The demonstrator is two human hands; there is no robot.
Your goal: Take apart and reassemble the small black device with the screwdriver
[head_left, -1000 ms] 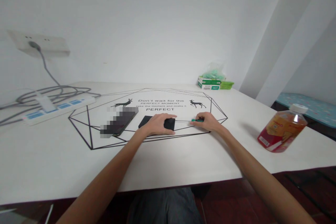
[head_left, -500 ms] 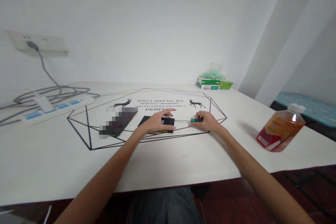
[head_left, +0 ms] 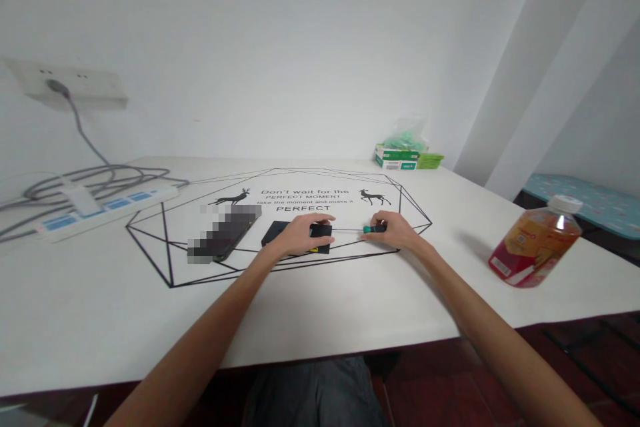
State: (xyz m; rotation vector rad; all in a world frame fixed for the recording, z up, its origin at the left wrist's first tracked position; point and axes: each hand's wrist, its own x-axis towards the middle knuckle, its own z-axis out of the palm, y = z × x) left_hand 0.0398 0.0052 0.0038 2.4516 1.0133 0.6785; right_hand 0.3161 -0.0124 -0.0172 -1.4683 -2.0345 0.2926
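Note:
My left hand (head_left: 300, 233) is closed around a flat black box-like device (head_left: 323, 240) lying on the table, with thumb and fingers along its right part. A yellow label shows near the thumb; the palm hides the middle of the device. My right hand (head_left: 395, 230) grips a screwdriver (head_left: 367, 229) by its black and green handle. The thin shaft points left, level with the table, and its tip reaches the right edge of the device. Whether the tip sits in a screw is too small to tell.
A dark phone-like slab (head_left: 235, 233), partly pixelated, lies left of the device. Farther left is a power strip (head_left: 115, 207) with coiled grey cable (head_left: 75, 180). A drink bottle (head_left: 537, 243) stands at right; green-and-white boxes (head_left: 397, 157) sit by the wall.
The raised fingers of my left hand have come down closer to the device. My right hand and the screwdriver stay in nearly the same place.

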